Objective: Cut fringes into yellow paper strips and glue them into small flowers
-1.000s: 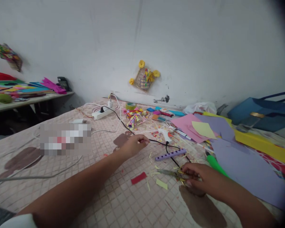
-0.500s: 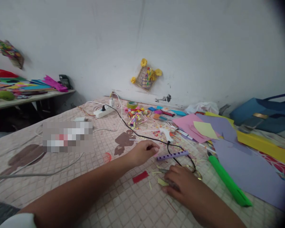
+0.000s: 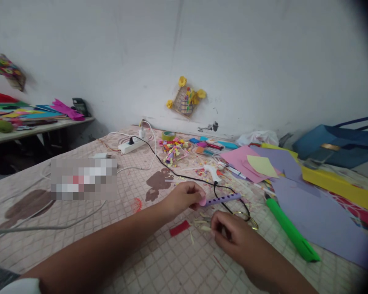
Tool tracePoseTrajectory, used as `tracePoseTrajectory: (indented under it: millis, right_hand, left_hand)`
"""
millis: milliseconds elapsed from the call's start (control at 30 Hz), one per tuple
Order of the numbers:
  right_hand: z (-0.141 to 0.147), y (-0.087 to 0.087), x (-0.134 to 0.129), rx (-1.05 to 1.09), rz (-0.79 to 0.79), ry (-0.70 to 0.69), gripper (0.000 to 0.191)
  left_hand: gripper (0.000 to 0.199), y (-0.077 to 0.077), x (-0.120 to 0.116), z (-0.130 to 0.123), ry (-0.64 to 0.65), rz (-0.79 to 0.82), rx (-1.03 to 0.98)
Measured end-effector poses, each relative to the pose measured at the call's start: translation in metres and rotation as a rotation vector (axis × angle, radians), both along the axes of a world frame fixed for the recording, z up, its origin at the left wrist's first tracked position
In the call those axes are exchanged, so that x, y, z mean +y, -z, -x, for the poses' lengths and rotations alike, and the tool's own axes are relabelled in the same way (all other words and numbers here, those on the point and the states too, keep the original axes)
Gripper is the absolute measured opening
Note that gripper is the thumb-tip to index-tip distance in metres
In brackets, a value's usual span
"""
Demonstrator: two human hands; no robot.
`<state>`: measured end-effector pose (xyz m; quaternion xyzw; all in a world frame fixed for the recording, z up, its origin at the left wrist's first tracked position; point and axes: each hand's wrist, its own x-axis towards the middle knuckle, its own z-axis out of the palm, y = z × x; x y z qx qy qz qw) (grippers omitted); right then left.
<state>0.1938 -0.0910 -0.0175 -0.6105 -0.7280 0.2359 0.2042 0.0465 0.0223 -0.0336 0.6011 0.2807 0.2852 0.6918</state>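
My left hand [image 3: 187,199] is closed in a pinch on a small pink paper piece [image 3: 203,201]. It is beside the left end of a purple paper strip [image 3: 223,199] with dark dots. To its right, my right hand [image 3: 230,230] is curled with thumb and forefinger together; I cannot make out what, if anything, is between them. Pale yellow paper scraps [image 3: 206,228] lie just left of that hand. Gold-coloured loops [image 3: 254,223] show behind it, partly hidden. A red paper strip [image 3: 179,228] lies below my left wrist.
A white glue gun [image 3: 213,173] with a black cord lies behind the purple strip. At right are a green cutter-like tool [image 3: 291,230] and purple sheets [image 3: 313,216]. A power strip [image 3: 131,145], green tape [image 3: 168,136] and colourful scraps [image 3: 173,153] are farther back.
My right hand has lifted slightly and its fingers have curled into a pinch. The pink piece in my left hand shows more clearly. The view has shifted a little.
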Motion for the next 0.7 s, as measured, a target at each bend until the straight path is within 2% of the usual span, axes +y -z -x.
tracePoseTrajectory:
  millis: [167,300,467,700]
  right_hand:
    - [0.004,0.003,0.001,0.351,-0.029,0.223,0.013]
    - [0.007,0.007,0.002,0.515,-0.045,0.318,0.013]
    - [0.004,0.011,0.002,0.634,-0.005,0.361,0.011]
    - [-0.001,0.006,0.006,0.667,0.015,0.295,0.010]
  left_hand:
    - [0.022,-0.008,-0.011,0.000,-0.023,0.150,-0.045]
    - [0.021,-0.008,-0.016,-0.002,-0.057,0.204,-0.070]
    - [0.020,-0.004,-0.017,-0.005,-0.071,0.281,-0.092]
    - [0.017,-0.002,-0.017,-0.005,-0.063,0.298,-0.101]
